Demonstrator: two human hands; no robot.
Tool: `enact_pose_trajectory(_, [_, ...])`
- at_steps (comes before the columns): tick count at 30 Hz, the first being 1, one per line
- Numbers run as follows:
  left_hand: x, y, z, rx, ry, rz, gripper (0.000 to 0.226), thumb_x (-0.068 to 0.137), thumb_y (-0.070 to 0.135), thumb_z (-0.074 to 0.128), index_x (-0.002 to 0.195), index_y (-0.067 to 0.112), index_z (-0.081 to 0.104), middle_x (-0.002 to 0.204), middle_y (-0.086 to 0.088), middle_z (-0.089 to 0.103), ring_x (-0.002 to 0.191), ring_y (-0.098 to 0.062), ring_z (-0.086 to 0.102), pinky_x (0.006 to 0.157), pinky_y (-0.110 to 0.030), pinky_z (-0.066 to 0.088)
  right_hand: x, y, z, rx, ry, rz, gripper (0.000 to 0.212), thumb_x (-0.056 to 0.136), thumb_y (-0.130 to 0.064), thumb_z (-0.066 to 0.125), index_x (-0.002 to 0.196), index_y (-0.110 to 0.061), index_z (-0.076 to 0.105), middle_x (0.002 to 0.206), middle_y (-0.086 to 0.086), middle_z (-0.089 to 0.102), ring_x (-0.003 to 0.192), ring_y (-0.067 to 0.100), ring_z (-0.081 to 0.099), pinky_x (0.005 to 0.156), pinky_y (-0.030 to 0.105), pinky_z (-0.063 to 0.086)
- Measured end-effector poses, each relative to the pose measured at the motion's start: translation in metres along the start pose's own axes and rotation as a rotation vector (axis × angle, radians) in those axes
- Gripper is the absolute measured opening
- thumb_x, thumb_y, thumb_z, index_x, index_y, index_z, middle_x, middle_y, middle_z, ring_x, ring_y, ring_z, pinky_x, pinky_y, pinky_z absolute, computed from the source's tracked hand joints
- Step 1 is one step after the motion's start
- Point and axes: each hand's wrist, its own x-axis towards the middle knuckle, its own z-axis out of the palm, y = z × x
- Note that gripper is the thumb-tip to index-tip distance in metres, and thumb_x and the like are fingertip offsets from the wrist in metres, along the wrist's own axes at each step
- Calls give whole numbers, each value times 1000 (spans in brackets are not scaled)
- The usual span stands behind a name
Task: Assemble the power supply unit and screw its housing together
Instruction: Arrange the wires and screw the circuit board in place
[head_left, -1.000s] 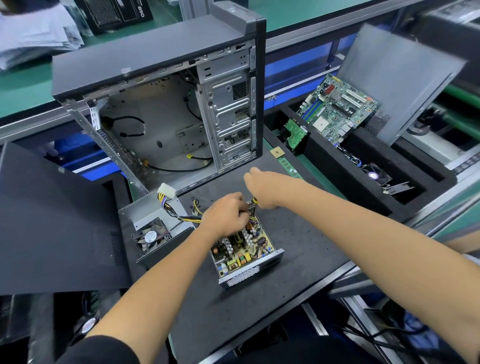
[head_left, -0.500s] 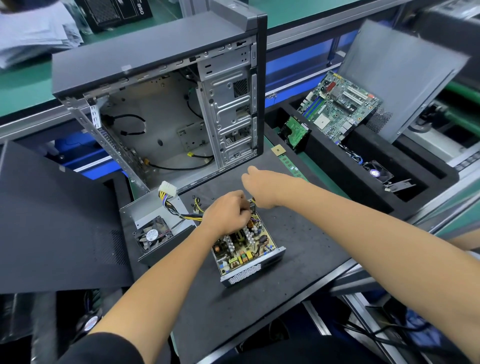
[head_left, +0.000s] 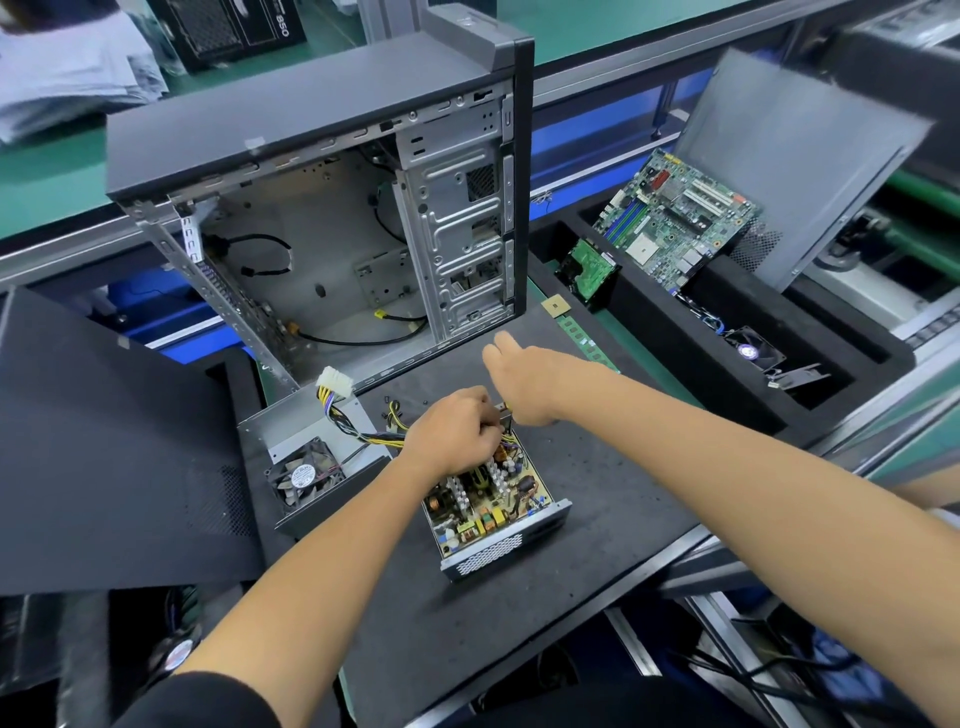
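— What are the hands doing?

— The left hand (head_left: 451, 435) is curled over the far end of the circuit board (head_left: 488, 498), fingers bunched where the yellow and black wires (head_left: 382, 435) leave it. It seems to pinch something there, but what exactly I cannot tell. The right hand (head_left: 524, 382) sits just beyond the board's far end, touching the left. Its grip is turned away from the camera, so I cannot say whether it holds anything.

— And the power supply itself?

— Open, in two parts. The board lies in its metal tray (head_left: 506, 545) on the black mat (head_left: 519, 623). Left of the board, joined by the wires, the cover with the fan (head_left: 305, 475) lies beside it. The empty computer case (head_left: 322, 208) stands behind the board.

— So which step is this?

— I judge it to be seating the wiring or a fastener at the board's far end; the housing is not yet closed. Next the wires likely need tucking in so the cover can go over the board without trapping them, then screws.

— What can't you see?

— No screwdriver or screws that I can pick out with certainty; small dark specks beyond the board could be screws. The fingertips of both hands are hidden.
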Motion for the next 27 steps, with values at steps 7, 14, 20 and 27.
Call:
enact_pose_trajectory(7, [0,0,1,-96,8,-62,26,76,20,46,93,6,60,89,-6,65,77,-27,58,72,-42,51,9,0,4,75,133,6,24,88,-4,54,73,-12,36,106,13,50,58,11,32,55,25,30])
enact_pose_trajectory(14, [-1,1,0,-52,20,12,7,74,15,46,74,16,53,76,3,54,70,-27,52,62,-34,47,4,-2,9,-19,92,57,10,95,-14,45,102,-9,48,113,13,55,65,24,46,55,33,35])
enact_pose_trajectory(20, [1,-4,2,9,16,20,23,82,15,49,81,10,71,96,-4,57,80,-27,55,69,-38,50,4,7,3,-2,67,-28,10,91,-6,51,100,-7,46,113,14,43,56,13,33,46,24,24])
enact_pose_trajectory(27, [1,-3,1,-7,-9,-3,34,73,24,41,83,8,69,98,-3,62,83,-27,58,72,-38,51,4,7,14,-9,123,44,21,102,-26,40,107,-7,47,112,13,51,71,27,49,55,33,36])
